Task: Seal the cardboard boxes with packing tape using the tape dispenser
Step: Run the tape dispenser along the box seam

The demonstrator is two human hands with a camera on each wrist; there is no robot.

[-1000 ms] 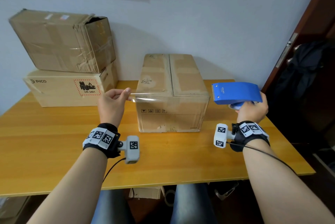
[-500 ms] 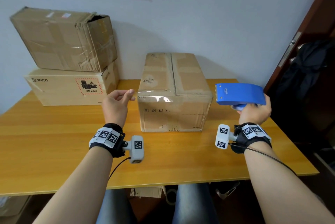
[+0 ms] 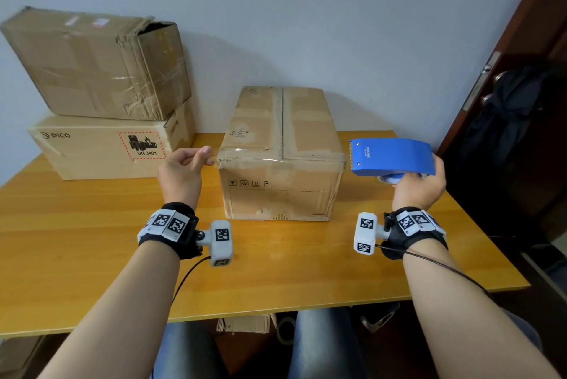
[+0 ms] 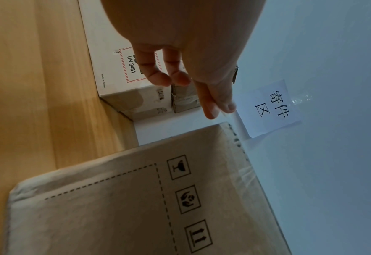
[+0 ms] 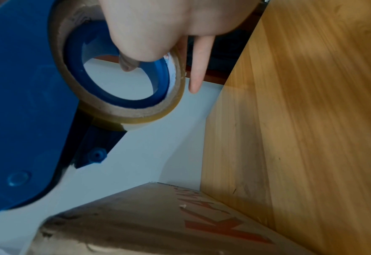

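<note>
A closed cardboard box (image 3: 280, 148) stands mid-table, its two top flaps meeting at a centre seam. A clear strip of tape (image 3: 276, 158) stretches across the box's near top edge, from left to right. My left hand (image 3: 184, 171) pinches the tape's free end just left of the box; in the left wrist view the thumb and forefinger (image 4: 220, 103) hold the strip (image 4: 239, 126) above the box (image 4: 136, 198). My right hand (image 3: 418, 185) grips the blue tape dispenser (image 3: 391, 156) right of the box, fingers through the tape roll (image 5: 119, 72).
Two more cardboard boxes are stacked at the back left: a worn one (image 3: 95, 62) on a flat PICO box (image 3: 104, 145). The wooden table (image 3: 291, 262) ends close to me. A dark door (image 3: 521, 78) with a hanging bag stands at the right.
Both hands have lowered and moved away from me, bringing the stretched tape from in front of the box's face down onto its near top edge.
</note>
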